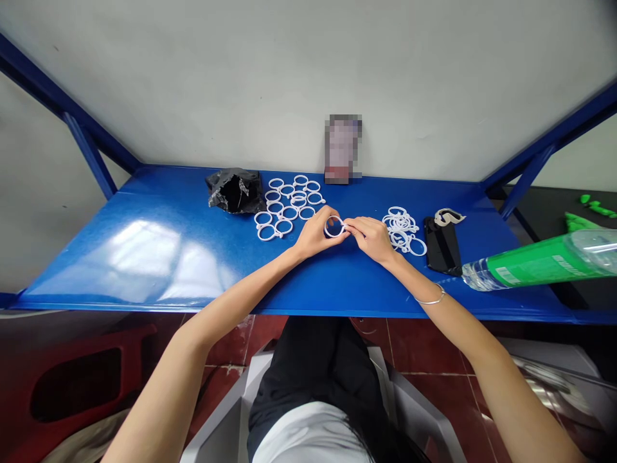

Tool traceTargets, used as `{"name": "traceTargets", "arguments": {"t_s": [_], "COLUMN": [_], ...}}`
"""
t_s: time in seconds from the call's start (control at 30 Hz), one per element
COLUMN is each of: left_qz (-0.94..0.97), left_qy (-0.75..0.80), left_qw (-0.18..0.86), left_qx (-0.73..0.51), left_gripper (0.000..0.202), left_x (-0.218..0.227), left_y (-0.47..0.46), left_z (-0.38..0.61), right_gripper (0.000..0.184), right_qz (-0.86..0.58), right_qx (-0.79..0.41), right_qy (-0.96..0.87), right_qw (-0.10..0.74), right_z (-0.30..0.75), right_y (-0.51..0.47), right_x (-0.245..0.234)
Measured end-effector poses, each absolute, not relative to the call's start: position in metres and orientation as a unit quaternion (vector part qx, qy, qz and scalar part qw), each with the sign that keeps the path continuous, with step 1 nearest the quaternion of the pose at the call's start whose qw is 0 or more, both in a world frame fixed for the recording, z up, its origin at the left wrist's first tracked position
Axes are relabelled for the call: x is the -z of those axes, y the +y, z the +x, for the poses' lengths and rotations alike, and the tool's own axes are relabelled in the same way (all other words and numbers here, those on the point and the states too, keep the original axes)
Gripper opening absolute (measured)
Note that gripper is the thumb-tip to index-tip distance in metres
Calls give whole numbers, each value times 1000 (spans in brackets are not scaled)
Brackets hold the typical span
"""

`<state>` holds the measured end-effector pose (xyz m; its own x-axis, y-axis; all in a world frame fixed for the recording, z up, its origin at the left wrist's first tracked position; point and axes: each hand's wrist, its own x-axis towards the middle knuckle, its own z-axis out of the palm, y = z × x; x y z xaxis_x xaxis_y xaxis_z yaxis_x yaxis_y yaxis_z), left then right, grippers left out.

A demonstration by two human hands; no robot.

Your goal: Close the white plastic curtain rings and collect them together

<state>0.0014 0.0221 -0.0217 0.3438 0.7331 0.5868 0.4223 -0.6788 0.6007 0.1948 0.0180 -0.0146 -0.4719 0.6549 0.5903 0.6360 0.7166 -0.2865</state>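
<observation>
A white curtain ring (pixel 328 233) is held up over the middle of the blue table. My left hand (pixel 314 233) is closed round its left side, thumb below and fingers above. At the ring's right edge, where a small knob or eyelet sits, the fingertips of my right hand (pixel 370 236) pinch together. What exactly they grip there is too small to make out. Several similar white rings (pixel 284 226) lie spread out to the left of my left hand. To the right of my right hand, more white rings (pixel 418 247) form an overlapping heap.
A crumpled black plastic bag (pixel 236 191) stands open at the back left. A blurred upright object (pixel 342 151) leans on the wall. At right are a black phone (pixel 442 247), a pale curved item (pixel 448 217) and a green-labelled bottle (pixel 540 260) lying sideways. Blue frame bars (pixel 89 154) flank the table (pixel 202 251).
</observation>
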Motion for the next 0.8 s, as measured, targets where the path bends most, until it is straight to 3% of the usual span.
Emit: {"name": "traceTargets", "arguments": {"t_s": [0.8], "left_qz": [803], "left_qy": [347], "left_qw": [182], "left_qx": [-450], "left_gripper": [31], "left_x": [27], "left_y": [22], "left_z": [3], "right_gripper": [24], "right_qz": [-333], "right_qx": [10], "right_qy": [-858], "right_qw": [391], "right_z": [194], "right_y": [17], "right_x": [14]}}
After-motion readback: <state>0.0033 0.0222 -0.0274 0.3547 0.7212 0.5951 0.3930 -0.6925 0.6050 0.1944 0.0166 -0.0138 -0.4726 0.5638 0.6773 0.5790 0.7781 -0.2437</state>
